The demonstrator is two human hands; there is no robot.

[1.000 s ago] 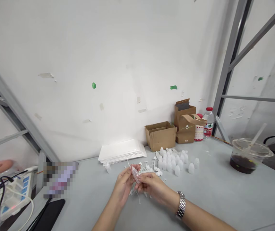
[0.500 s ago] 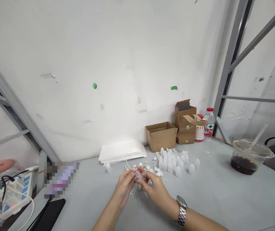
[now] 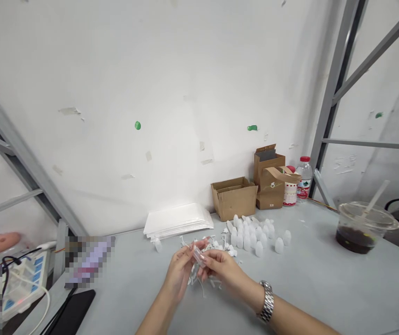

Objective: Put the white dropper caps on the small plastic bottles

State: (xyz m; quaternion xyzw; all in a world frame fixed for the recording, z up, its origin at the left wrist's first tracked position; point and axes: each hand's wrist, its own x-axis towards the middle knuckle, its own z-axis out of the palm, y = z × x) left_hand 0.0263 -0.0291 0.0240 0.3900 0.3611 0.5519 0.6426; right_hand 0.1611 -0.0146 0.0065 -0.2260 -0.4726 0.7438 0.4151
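Observation:
A small translucent plastic piece [image 3: 199, 257] is held between my two hands above the grey table [image 3: 122, 288]. My left hand [image 3: 182, 264] pinches its upper end, with the fingers closed. The fingers of my right hand [image 3: 216, 265] are closed round its lower right side. White stringy scraps [image 3: 202, 281] lie under and behind my hands. To the right of them stand several frosted white caps [image 3: 251, 232], and a single cap [image 3: 158, 245] sits left of my hands.
Behind are a stack of white sheets [image 3: 176, 221], a cardboard box [image 3: 234, 200], a brown paper bag [image 3: 271, 186] and a bottle [image 3: 304, 179]. A drink cup [image 3: 360, 232] stands right; a black phone-like object [image 3: 71, 311] and a power strip [image 3: 28, 284] are left.
My right hand has turned slightly, its fingers now further over the piece. The piece has tilted and shifted a little left. The strand that rose above my left hand no longer shows there.

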